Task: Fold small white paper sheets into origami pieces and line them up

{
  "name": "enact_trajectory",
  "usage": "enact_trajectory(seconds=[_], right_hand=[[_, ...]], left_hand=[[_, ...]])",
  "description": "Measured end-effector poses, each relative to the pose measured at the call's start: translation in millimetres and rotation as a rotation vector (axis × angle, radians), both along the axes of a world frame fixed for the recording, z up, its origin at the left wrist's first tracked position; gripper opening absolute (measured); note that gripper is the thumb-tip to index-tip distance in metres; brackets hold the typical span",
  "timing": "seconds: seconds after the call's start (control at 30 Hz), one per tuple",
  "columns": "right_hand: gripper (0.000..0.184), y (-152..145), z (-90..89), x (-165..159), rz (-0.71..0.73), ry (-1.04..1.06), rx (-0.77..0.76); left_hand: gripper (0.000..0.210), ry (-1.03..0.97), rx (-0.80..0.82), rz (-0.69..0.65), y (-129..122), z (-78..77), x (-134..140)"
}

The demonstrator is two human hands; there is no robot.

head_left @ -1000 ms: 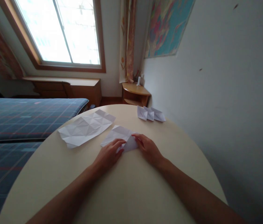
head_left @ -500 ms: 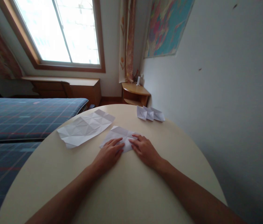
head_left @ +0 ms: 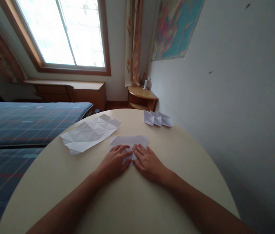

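Note:
A folded white sheet of paper (head_left: 129, 140) lies on the round cream table (head_left: 137, 204), with its far edge running nearly straight across. My left hand (head_left: 115, 160) rests on its left half, fingers stretched and thumb apart. On the right half, my right hand (head_left: 149, 163) lies flat with its fingers extended toward the middle. Both hands press from above and cover much of the paper's near part. Between them a narrow strip of white paper shows.
To the far left on the table is a larger creased white sheet (head_left: 91, 133). Several folded paper pieces (head_left: 158, 119) stand in a row at the far right. A mattress with a plaid cover (head_left: 35, 123) borders the table's left side; a wall (head_left: 237, 113) runs along the right.
The paper has turned and its outline differs, the far edge now wider and straighter. Both hands have shifted slightly toward me and lie flatter on it.

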State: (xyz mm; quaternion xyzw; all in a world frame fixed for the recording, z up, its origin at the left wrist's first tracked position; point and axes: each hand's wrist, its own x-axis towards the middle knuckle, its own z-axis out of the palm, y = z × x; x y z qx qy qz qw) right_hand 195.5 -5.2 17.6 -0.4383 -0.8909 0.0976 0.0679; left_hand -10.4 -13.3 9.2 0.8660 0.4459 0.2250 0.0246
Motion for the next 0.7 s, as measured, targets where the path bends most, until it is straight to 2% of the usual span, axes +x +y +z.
enact_trajectory(seconds=[0.1,0.2,0.33,0.5,0.7], right_hand=[[0.060,0.8,0.9,-0.5,-0.054,-0.013,-0.034],[0.064,2.6,2.8,-0.2,-0.119,-0.018,-0.055],[0.067,9.8,4.5,6.0,-0.208,-0.007,-0.063],[0.063,21.0,2.7,15.5,-0.296,0.013,-0.061],[0.061,23.4,-1.5,16.7,-0.323,0.003,-0.044]], left_hand=[[0.039,-0.004,-0.025,-0.060,1.6,-3.9,-1.0],[0.041,0.001,-0.063,-0.060,1.2,-4.5,-1.7],[0.048,0.034,-0.110,-0.083,-4.5,4.4,-0.3],[0.051,0.070,-0.138,-0.118,-11.4,15.1,4.7],[0.047,0.054,-0.119,-0.118,-10.1,8.5,6.3]])
